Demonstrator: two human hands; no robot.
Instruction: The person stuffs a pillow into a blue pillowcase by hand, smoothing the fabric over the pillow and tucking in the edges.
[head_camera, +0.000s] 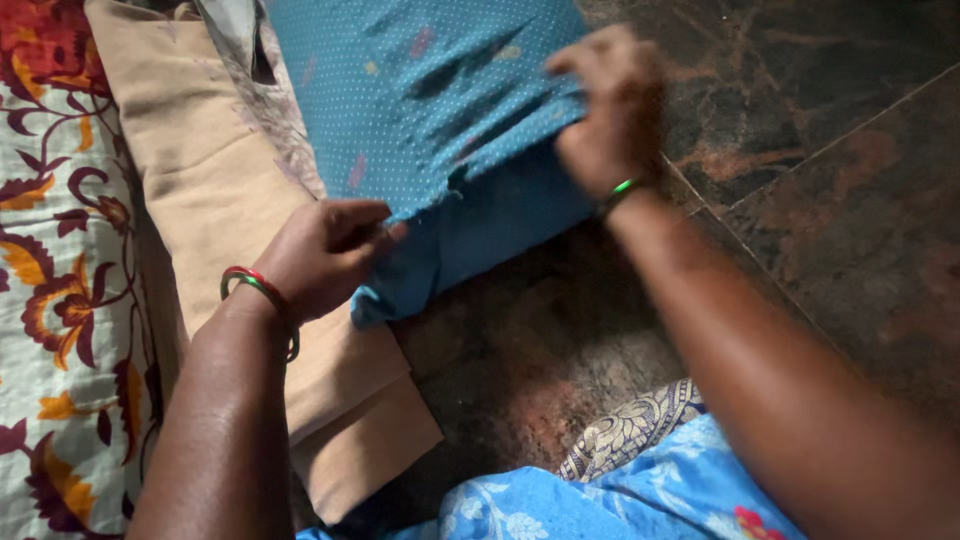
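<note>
A blue cloth (420, 110) with small white dots and a few coloured marks lies stretched over the dark floor, its near edge lifted. My left hand (325, 255) pinches the cloth's near left corner, with red and green bangles on that wrist. My right hand (610, 105) grips the cloth's bunched right edge, and a green bangle sits on its wrist. The cloth wrinkles between the two hands.
A folded beige cloth (215, 190) lies to the left, partly under the blue one. Further left is a floral fabric (55, 300) in white, red and orange. Dark stone floor tiles (830, 200) fill the right. My blue patterned garment (640, 490) shows at the bottom.
</note>
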